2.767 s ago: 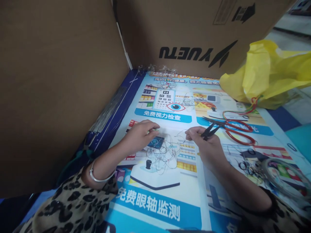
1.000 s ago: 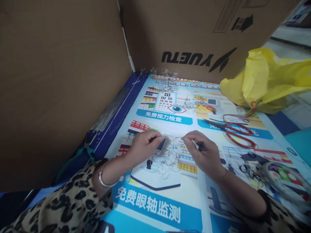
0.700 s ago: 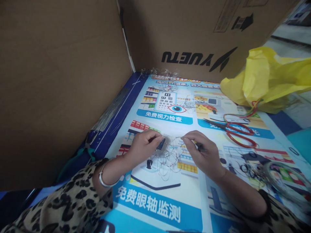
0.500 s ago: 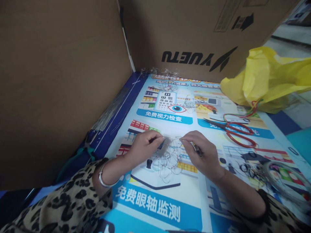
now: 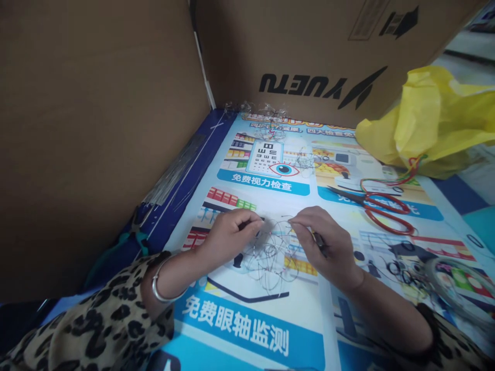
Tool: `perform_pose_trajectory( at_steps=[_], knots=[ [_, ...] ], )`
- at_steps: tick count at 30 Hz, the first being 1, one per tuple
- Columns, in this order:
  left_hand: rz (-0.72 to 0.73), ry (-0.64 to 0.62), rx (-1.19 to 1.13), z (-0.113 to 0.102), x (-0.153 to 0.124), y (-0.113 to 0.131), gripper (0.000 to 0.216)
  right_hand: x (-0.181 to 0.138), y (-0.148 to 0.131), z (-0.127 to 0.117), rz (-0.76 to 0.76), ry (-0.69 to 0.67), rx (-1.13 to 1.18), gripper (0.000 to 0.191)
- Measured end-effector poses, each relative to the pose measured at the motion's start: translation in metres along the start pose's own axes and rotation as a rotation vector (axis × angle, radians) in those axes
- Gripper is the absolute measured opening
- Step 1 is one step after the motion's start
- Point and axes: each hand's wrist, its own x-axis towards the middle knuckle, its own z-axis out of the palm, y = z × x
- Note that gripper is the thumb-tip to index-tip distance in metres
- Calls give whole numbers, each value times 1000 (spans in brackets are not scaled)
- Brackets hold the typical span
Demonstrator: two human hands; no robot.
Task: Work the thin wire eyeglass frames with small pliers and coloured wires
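A tangle of thin silver wire [image 5: 270, 255] lies on a printed blue and white poster [image 5: 247, 330], between my two hands. My left hand [image 5: 228, 234] is pinched closed on a strand at the tangle's left edge. My right hand [image 5: 325, 239] is also closed, its thumb and forefinger pinching another strand, with small black snips [image 5: 320, 243] tucked in the palm. A silver bangle [image 5: 157, 286] sits on my left wrist, and both sleeves are leopard print.
Red-handled scissors [image 5: 381, 208] lie to the right. A yellow plastic bag [image 5: 433, 123] sits at the back right. Cardboard walls [image 5: 96, 129] stand at left and behind. Straight wires [image 5: 174, 172] lie bundled along the left wall. Small wire pieces [image 5: 270, 129] and dark rings [image 5: 402, 268] lie about.
The snips that stuck out of my right hand have been drawn into the palm. Both hands have closed in on the wire tangle and pinch its strands.
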Motion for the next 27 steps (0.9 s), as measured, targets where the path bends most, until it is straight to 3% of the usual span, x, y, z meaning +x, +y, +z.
perform_pose_trajectory(
  at_steps=[22, 27],
  knots=[
    [24, -23, 4, 1, -2, -4, 19, -5, 4, 0, -115, -79, -68, 16],
    [19, -25, 2, 1, -2, -1, 18, -2, -1, 1, -23, -15, -9, 13]
  ],
)
